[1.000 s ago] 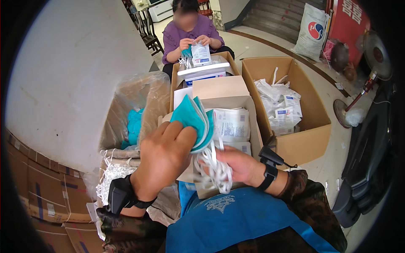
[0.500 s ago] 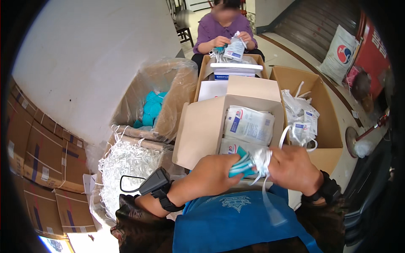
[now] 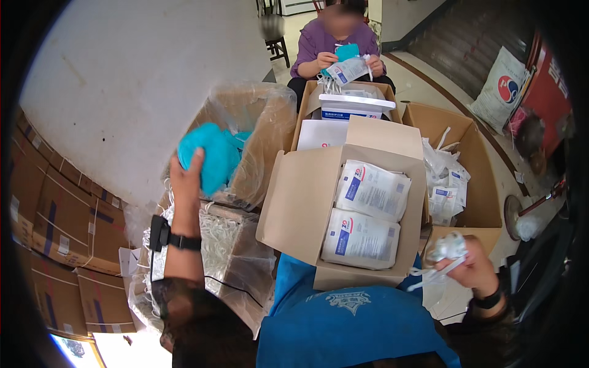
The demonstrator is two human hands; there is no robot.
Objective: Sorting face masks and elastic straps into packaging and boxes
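Note:
At the left, my left hand (image 3: 186, 178) grips a rounded teal face mask (image 3: 210, 161), thumb on its near side and the other fingers hidden. It is held over the near edge of a plastic-lined box (image 3: 265, 165) with more teal masks inside. At the lower right, my right hand (image 3: 473, 265) is closed around a crumpled bunch of white straps (image 3: 450, 248), loose ends trailing to the left. Between my hands stands an open carton (image 3: 297, 205) with flat white printed packets (image 3: 362, 239) lying in two piles.
A bin of tangled white straps (image 3: 218, 239) sits below my left arm. Right of the carton, a cardboard box (image 3: 485, 175) holds loose packets. Opposite, a person in purple (image 3: 307, 46) handles a packet and a teal mask. Sealed cartons (image 3: 61, 227) are stacked far left.
My hands have parted. The left has swung up and left with the teal mask to the lined box; the right has moved down and right with the straps. The person opposite now shows a teal mask.

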